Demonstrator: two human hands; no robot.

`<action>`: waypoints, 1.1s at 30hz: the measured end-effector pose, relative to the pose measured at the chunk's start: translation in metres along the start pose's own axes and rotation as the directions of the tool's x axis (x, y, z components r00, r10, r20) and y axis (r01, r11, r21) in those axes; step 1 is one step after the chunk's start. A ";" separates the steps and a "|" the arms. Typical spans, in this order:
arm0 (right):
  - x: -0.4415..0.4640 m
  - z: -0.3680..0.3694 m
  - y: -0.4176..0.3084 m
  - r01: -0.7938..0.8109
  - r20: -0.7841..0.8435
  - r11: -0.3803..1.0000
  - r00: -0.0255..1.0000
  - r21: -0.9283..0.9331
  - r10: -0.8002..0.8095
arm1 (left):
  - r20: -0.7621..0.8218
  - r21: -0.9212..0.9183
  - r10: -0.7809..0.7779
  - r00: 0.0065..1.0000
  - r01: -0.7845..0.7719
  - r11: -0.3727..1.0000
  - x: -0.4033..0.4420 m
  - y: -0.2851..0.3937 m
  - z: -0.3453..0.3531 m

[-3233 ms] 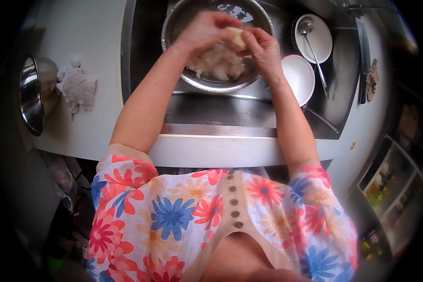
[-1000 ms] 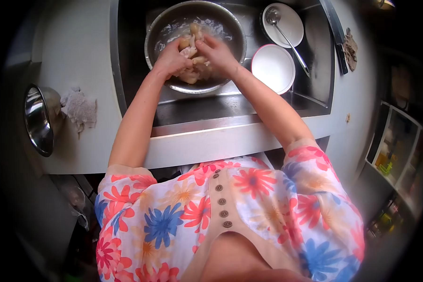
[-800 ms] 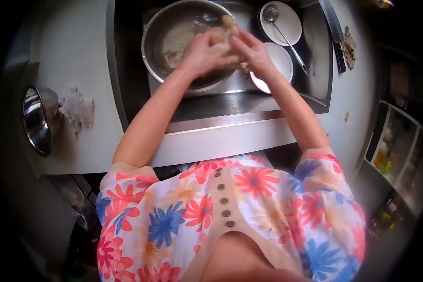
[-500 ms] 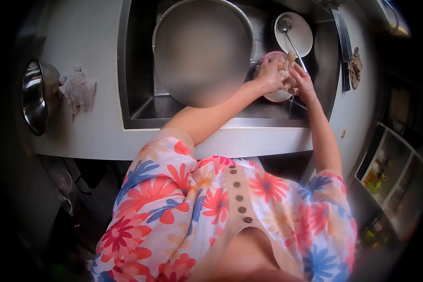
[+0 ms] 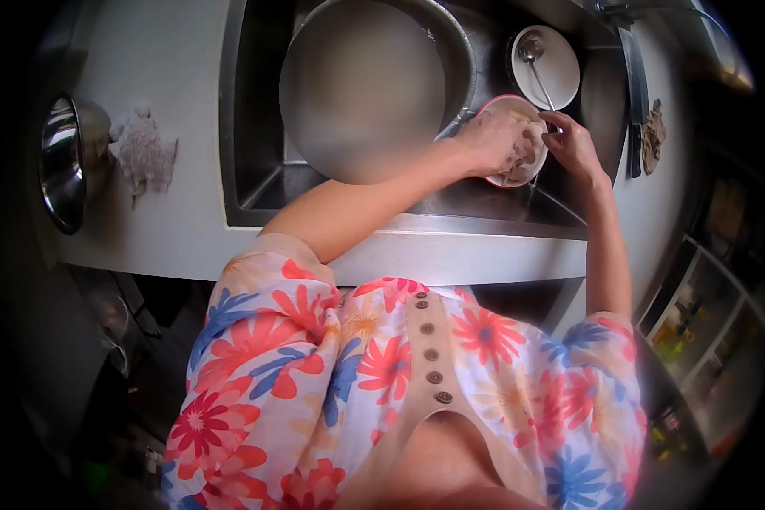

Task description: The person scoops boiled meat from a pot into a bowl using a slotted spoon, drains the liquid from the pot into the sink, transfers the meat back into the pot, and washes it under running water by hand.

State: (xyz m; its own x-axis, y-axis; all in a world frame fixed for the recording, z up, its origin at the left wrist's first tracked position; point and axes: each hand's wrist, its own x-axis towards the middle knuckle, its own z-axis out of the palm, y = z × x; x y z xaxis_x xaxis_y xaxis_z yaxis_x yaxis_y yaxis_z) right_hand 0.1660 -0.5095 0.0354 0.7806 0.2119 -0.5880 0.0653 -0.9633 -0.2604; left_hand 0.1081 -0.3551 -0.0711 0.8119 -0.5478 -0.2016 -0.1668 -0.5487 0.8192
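Note:
My left hand [image 5: 491, 144] reaches across the sink and lies over the left part of a white bowl with a red rim [image 5: 503, 100]. Pale, wet pieces [image 5: 532, 146] lie in that bowl against its fingers, which are smeared, so its grip is unclear. At the bowl's right edge is my right hand [image 5: 575, 150], thumb and forefinger apart, close to the handle of a ladle [image 5: 542, 83]. The ladle rests in a second white bowl [image 5: 564, 70] behind. A round blur hides most of the large metal basin [image 5: 463, 68] to the left.
Bowls and basin stand in a dark metal sink [image 5: 263, 183]. On the left counter are a steel bowl [image 5: 64, 166] and a crumpled pale cloth [image 5: 146, 155]. Along the right edge lie a knife [image 5: 635, 93] and a brownish crumpled cloth [image 5: 654, 136].
Both hands have moved right from the basin to the red-rimmed bowl. The pale pieces held between them now lie in it. My right hand has drawn apart from my left hand.

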 end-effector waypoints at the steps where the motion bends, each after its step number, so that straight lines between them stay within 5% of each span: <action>1: 0.006 -0.003 -0.002 -0.071 -0.044 0.996 0.996 0.062 0.074 | -0.029 -0.051 0.050 0.998 -0.051 0.997 0.005 -0.019 0.001; 3: 0.042 0.015 0.017 0.183 -0.167 0.982 0.970 0.038 -0.174 | -0.190 -0.002 -0.100 0.977 0.101 0.995 -0.038 -0.050 -0.067; 7: 0.097 0.067 -0.106 0.592 -0.253 0.802 0.766 -0.079 -0.591 | -0.273 0.320 -0.445 0.853 0.516 0.795 -0.091 -0.108 -0.126; 10: 0.141 0.115 -0.139 0.418 -0.110 0.863 0.880 -0.283 -0.462 | -0.212 0.440 -0.445 0.870 0.491 0.751 -0.094 -0.136 -0.114; 13: 0.147 0.121 -0.144 0.337 -0.058 0.877 0.924 -0.342 -0.377 | -0.241 0.303 -0.464 0.852 0.521 0.798 -0.093 -0.150 -0.106; 19: 0.152 0.110 -0.121 0.343 0.013 0.937 0.939 -0.074 -0.343 | -0.110 0.146 -0.513 0.851 0.525 0.839 -0.091 -0.148 -0.121; 22: 0.122 0.105 -0.139 0.359 0.324 0.929 0.892 -0.087 -0.315 | 0.048 0.111 -0.453 0.890 0.446 0.888 -0.087 -0.144 -0.119; 24: 0.104 0.097 -0.155 0.123 0.470 0.985 0.867 0.118 -0.164 | 0.214 -0.271 -0.469 0.857 0.513 0.815 -0.089 -0.151 -0.117; 28: 0.095 0.110 -0.147 -0.174 0.441 0.812 0.891 0.557 -0.112 | 0.272 -0.521 -0.500 0.822 0.563 0.641 -0.093 -0.139 -0.120; 31: 0.126 0.143 -0.114 -0.107 0.441 0.658 0.820 0.745 -0.366 | 0.339 -0.583 -0.526 0.780 0.613 0.534 -0.093 -0.144 -0.118; 33: 0.113 0.136 -0.122 -0.293 0.479 0.479 0.813 0.828 -0.330 | 0.328 -0.800 -0.419 0.847 0.485 0.353 -0.091 -0.146 -0.109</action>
State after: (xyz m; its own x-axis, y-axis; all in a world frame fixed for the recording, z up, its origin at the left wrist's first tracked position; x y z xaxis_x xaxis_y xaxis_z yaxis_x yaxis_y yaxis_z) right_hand 0.1615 -0.3457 -0.1034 0.3160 0.5695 -0.7589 -0.7115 -0.3869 -0.5866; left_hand 0.1195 -0.1559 -0.1136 0.5739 -0.4408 -0.6902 0.7822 0.0457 0.6213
